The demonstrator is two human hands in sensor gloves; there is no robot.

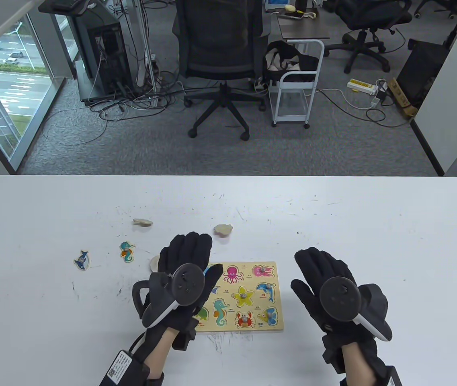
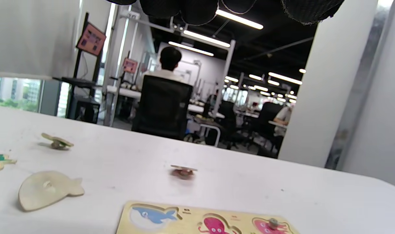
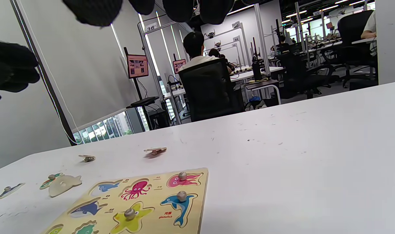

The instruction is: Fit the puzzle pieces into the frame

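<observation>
Both hands hover flat over the white worktop point(image 1: 333, 225), and neither holds anything. The left hand point(image 1: 184, 261) hangs with straight, relaxed fingers over the left edge of the puzzle frame point(image 1: 270, 323), low in the middle of the table view. The right hand point(image 1: 320, 277) is spread just right of the frame, clear of it.

The board is only part filled. Pegged pieces sit in the jellyfish, dolphin, starfish and crab pockets, and apparently the fish pocket too; the whale and octopus recesses show only their printed pictures in the wrist views.

Loose pieces lie to the upper left of the frame. A pale, face-down whale-shaped piece point(image 2: 44, 190) sits just beside the frame's top left corner, half hidden under the left hand from above. Another face-down piece point(image 1: 223, 229) lies just above the frame, and a third point(image 1: 143, 222) further left. Face up, well to the left, are a seahorse piece point(image 1: 127, 251) and a small blue fish-like piece point(image 1: 82, 259).

The sensible pick looks like the whale-shaped piece, nearest the left fingers and close to its recess. It has to be turned over first, since its peg appears to be underneath. Best to pinch it by the edge, flip it, match head and tail to the printed whale, then lower it level. The right hand could press on the frame to stop it sliding.
</observation>
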